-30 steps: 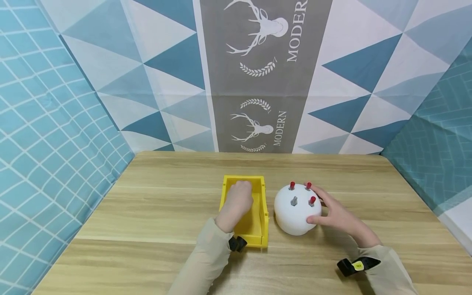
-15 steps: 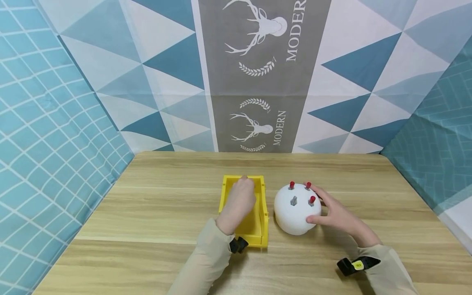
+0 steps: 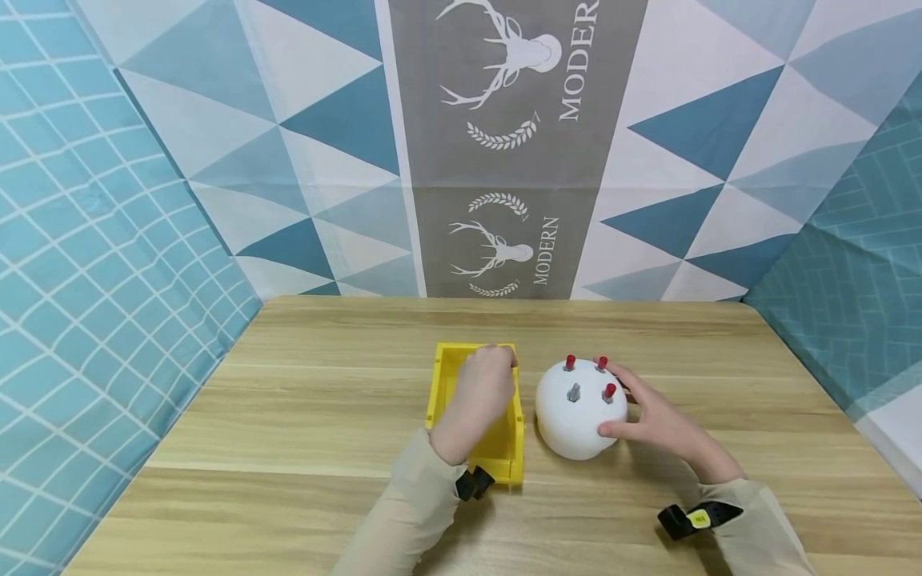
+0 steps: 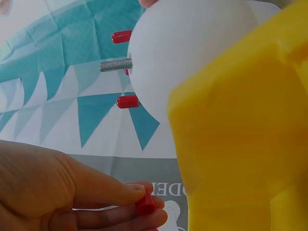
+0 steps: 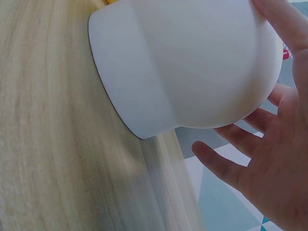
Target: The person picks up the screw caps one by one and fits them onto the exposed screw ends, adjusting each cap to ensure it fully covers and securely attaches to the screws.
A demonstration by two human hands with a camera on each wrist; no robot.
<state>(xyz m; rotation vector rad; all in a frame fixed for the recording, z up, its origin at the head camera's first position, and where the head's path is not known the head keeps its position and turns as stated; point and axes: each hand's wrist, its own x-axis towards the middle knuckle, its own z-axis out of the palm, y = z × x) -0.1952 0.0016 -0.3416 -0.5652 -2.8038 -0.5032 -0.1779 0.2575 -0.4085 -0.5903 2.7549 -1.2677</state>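
Note:
My left hand [image 3: 481, 394] is over the yellow bin [image 3: 515, 460] in the head view, near its back right rim. Between thumb and fingers it pinches a small red cap [image 4: 146, 207], plain in the left wrist view. To the right of the bin stands a white rounded body [image 3: 576, 428] with metal studs on top. One threaded stud [image 4: 115, 65] is bare; three others wear red caps [image 3: 609, 390]. My right hand [image 3: 651, 418] holds the white body from its right side, thumb in front and fingers reaching behind. Its flat base rests on the table in the right wrist view.
The wooden table [image 3: 302, 416] extends to both sides of the bin and the white body. Behind it hangs a patterned cloth backdrop [image 3: 504, 176], with blue tiled cloth [image 3: 108, 264] on the left. Both wrists carry black cameras.
My left hand has risen out of the bin's inside and moved right, toward the white body. My right hand and the white body have stayed in place.

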